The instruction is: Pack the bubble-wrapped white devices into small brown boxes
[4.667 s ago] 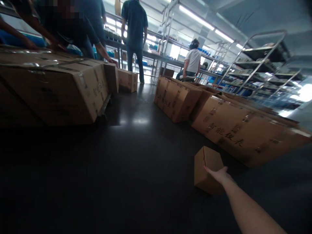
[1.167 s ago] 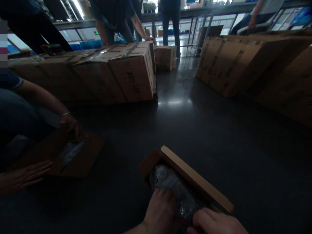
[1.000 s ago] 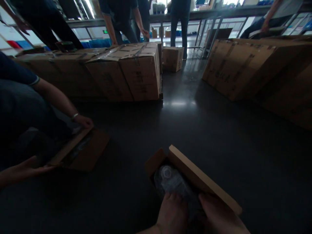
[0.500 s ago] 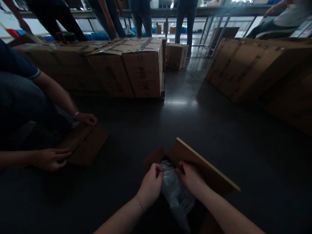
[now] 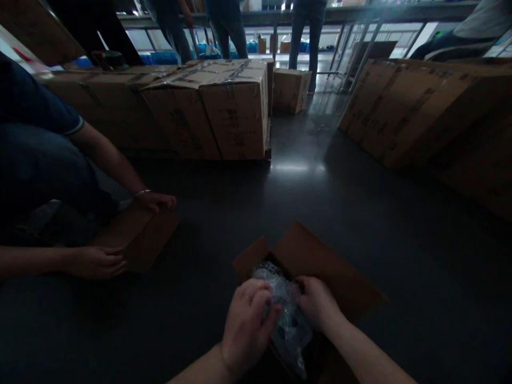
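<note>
A small open cardboard box (image 5: 320, 261) lies on the dark floor in front of me, its far flap folded back. Inside it is an item wrapped in clear bubble wrap (image 5: 286, 314). My left hand (image 5: 246, 325) grips the left side of the wrapped item with its fingers curled over it. My right hand (image 5: 316, 301) holds its right side, fingers closed on the wrap. The item is partly lifted over the box opening.
At the left a co-worker kneels with both hands (image 5: 156, 201) on another small box (image 5: 138, 237). Large taped cartons (image 5: 224, 106) stand behind, more cartons (image 5: 400, 106) at the right. People's legs (image 5: 304, 32) stand by a far bench. Dark floor (image 5: 320, 186) lies between.
The box's far flap has dropped back flatter. My hands have slid down the bubble-wrapped item and closed tighter on it. The co-worker's box at left is now shut under their hands.
</note>
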Demonstrator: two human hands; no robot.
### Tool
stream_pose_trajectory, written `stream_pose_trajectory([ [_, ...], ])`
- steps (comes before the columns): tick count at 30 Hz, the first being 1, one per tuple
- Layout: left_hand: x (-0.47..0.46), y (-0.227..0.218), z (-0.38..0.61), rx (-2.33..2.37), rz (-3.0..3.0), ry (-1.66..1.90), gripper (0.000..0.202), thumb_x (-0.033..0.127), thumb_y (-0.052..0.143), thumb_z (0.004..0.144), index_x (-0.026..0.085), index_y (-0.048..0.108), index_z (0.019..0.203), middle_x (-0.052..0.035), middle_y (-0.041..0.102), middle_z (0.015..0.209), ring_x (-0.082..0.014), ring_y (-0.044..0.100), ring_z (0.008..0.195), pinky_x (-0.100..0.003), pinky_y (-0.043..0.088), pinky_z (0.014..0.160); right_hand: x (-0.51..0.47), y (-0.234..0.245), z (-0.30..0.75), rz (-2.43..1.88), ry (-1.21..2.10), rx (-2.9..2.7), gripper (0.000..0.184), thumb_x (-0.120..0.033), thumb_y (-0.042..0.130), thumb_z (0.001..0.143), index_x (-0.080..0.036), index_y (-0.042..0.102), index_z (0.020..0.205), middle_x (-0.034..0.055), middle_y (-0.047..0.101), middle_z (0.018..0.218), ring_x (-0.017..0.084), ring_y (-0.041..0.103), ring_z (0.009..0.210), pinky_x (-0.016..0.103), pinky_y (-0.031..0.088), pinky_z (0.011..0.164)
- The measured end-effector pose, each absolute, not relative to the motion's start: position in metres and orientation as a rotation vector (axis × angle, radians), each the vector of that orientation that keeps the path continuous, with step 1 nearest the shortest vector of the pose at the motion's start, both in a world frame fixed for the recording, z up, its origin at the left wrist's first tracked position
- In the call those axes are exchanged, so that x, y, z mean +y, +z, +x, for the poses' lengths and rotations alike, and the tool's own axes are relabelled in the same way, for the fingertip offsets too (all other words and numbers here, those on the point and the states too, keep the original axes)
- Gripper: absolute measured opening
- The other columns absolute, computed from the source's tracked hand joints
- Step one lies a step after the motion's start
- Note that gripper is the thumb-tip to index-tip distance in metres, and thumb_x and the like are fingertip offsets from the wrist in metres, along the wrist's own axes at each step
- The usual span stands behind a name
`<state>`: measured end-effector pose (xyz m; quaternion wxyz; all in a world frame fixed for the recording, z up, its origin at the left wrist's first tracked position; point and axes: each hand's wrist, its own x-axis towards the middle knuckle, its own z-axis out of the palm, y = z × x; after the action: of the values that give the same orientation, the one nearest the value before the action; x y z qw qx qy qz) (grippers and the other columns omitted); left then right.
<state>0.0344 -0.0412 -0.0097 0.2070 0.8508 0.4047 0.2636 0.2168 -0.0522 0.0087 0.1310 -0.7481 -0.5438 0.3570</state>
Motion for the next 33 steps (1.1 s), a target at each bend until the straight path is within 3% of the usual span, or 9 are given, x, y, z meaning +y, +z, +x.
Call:
stream_pose_trajectory([
  [4, -0.083, -0.025, 0.031, 0.726, 2.671, 0.740, 0.033, 0.053, 0.058, 0.066, 0.022, 0.056, 0.078, -0.0052, 0.040, 0.124, -0.0343, 0.025, 0.121, -0.055, 0.023, 0.096, -0.055, -0.002, 0.211, -2.273, 1.055, -1.415, 0.023, -0.027, 0.042, 0.076, -0.016, 0.062, 0.071, 0.0090, 0.066, 0.074, 0.017, 0.060, 0.069, 0.021, 0.037, 0.056],
  [8, -0.095, -0.039, 0.039, 0.973, 2.561, 0.588, 0.032, 0.044, 0.060, 0.065, 0.022, 0.056, 0.089, -0.0080, 0.023, 0.137, -0.0422, 0.009, 0.124, -0.066, 0.024, 0.089, -0.080, -0.010, 0.203, -2.223, 1.324, -1.280, 0.024, -0.026, 0.041, 0.076, -0.015, 0.063, 0.073, 0.0070, 0.066, 0.069, 0.016, 0.059, 0.063, 0.021, 0.037, 0.052],
  [11, -0.087, -0.039, 0.037, 1.008, 2.496, 0.554, 0.020, 0.020, 0.053, 0.070, 0.019, 0.055, 0.090, -0.0082, 0.027, 0.136, -0.0362, 0.012, 0.126, -0.059, 0.033, 0.091, -0.086, -0.006, 0.197, -2.220, 1.351, -1.296, 0.020, -0.023, 0.044, 0.074, -0.015, 0.062, 0.075, 0.0048, 0.065, 0.066, 0.015, 0.058, 0.060, 0.021, 0.035, 0.051],
  [15, -0.065, -0.029, 0.020, 1.061, 2.462, 0.578, 0.029, 0.003, 0.037, 0.072, 0.017, 0.052, 0.093, -0.0091, 0.041, 0.127, -0.0206, 0.033, 0.120, -0.036, 0.042, 0.092, -0.065, 0.007, 0.191, -2.130, 0.984, -1.606, 0.014, -0.011, 0.046, 0.068, -0.018, 0.057, 0.071, 0.0020, 0.062, 0.069, 0.013, 0.056, 0.065, 0.020, 0.034, 0.057],
  [19, -0.035, -0.020, 0.006, 1.225, 2.469, 0.629, 0.020, 0.007, 0.040, 0.076, 0.019, 0.054, 0.084, -0.0049, 0.055, 0.111, -0.0209, 0.043, 0.111, -0.043, 0.039, 0.090, -0.025, 0.009, 0.186, -2.124, 0.887, -1.715, 0.016, -0.009, 0.048, 0.066, -0.020, 0.056, 0.074, 0.0002, 0.062, 0.071, 0.011, 0.055, 0.068, 0.019, 0.033, 0.059],
  [22, -0.014, -0.021, 0.002, 1.040, 2.559, 0.672, 0.017, 0.009, 0.043, 0.077, 0.019, 0.056, 0.079, -0.0041, 0.055, 0.111, -0.0188, 0.045, 0.109, -0.040, 0.037, 0.089, 0.003, 0.002, 0.183, -2.278, 0.881, -1.651, 0.012, -0.011, 0.050, 0.065, -0.018, 0.057, 0.072, 0.0033, 0.063, 0.071, 0.014, 0.056, 0.067, 0.021, 0.033, 0.056],
  [26, 0.005, -0.018, 0.000, 0.615, 2.729, 0.447, 0.012, 0.018, 0.049, 0.077, 0.024, 0.059, 0.074, 0.0014, 0.042, 0.128, -0.0197, 0.033, 0.120, -0.041, 0.026, 0.098, 0.016, 0.002, 0.182, -2.327, 0.834, -1.630, 0.012, -0.011, 0.048, 0.067, -0.016, 0.058, 0.072, 0.0096, 0.063, 0.075, 0.018, 0.058, 0.073, 0.024, 0.034, 0.059],
  [29, 0.008, -0.007, 0.003, 0.577, 2.748, 0.271, 0.014, 0.021, 0.052, 0.074, 0.026, 0.059, 0.085, 0.0040, 0.027, 0.137, -0.0239, 0.022, 0.126, -0.044, 0.024, 0.100, -0.005, 0.012, 0.183, -2.254, 0.860, -1.615, 0.012, -0.018, 0.049, 0.071, -0.018, 0.056, 0.080, 0.0046, 0.063, 0.078, 0.015, 0.058, 0.074, 0.022, 0.037, 0.061],
  [33, 0.001, -0.001, 0.014, 0.721, 2.686, 0.267, 0.028, 0.029, 0.051, 0.074, 0.024, 0.053, 0.102, -0.0013, 0.026, 0.137, -0.0254, 0.030, 0.121, -0.044, 0.032, 0.095, -0.054, 0.019, 0.184, -2.145, 0.711, -1.703, 0.023, -0.028, 0.048, 0.076, -0.021, 0.050, 0.098, 0.0024, 0.061, 0.092, 0.015, 0.058, 0.077, 0.024, 0.039, 0.064],
])
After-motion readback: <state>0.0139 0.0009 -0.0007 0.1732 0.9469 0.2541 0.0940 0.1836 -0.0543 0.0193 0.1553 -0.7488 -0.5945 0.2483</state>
